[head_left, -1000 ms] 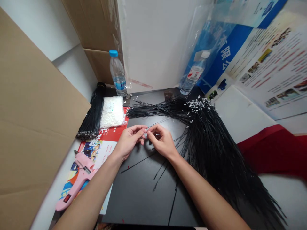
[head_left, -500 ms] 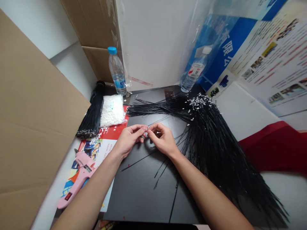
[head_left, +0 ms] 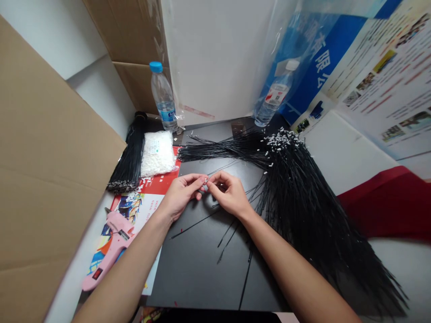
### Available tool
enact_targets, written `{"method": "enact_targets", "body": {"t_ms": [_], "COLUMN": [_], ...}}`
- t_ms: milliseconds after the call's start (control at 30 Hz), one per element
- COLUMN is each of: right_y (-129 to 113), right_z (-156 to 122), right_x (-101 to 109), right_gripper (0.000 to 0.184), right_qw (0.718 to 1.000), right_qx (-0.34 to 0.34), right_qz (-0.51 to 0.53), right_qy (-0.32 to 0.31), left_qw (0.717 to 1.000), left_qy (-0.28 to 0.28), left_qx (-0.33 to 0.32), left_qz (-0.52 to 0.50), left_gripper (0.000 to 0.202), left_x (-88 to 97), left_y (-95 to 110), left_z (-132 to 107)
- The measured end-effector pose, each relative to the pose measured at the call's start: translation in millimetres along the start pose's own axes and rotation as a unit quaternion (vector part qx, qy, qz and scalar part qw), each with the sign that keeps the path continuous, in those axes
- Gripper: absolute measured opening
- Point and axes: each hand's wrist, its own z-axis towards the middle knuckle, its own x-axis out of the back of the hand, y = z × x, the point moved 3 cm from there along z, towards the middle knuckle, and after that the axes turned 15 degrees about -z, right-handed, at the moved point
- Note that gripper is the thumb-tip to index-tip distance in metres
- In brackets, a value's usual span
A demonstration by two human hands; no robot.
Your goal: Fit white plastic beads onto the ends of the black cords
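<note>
Left hand (head_left: pixel 180 195) and right hand (head_left: pixel 229 195) pinch one small white plastic clip (head_left: pixel 205 180); heap of white-tipped black cords (head_left: pixel 296 188) right, untouched black cord bundle (head_left: pixel 129 159) far left.

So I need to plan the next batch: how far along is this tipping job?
Looks well underway. Done: the big pile on the right carries white tips. In hand: the left hand pinches a white piece against a black strand in the right hand. Left: the seemingly untipped fan behind the hands, the black bundle and a full-looking bag of pieces.
</note>
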Motion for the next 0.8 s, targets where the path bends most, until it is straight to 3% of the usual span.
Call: {"method": "enact_targets", "body": {"t_ms": [400,800], "right_y": [0.4,0.5], "right_z": [1.1,1.0], "right_x": [0.0,0.4], "right_gripper": [0.019,0.014], "right_qw": [1.0,0.999], "right_qx": [-0.006,-0.019], "right_qz": [0.008,-0.02], "right_qy": [-0.011,0.023], "left_qw": [1.0,0.996], "left_qy": [-0.013,-0.009], "left_qx": [0.0,-0.025], "left_qz": [0.014,0.083], "left_gripper": [0.039,0.033], "left_x": [1.8,6.2], "left_y": [-1.4,4.5], "left_z": [0.8,0.1]}}
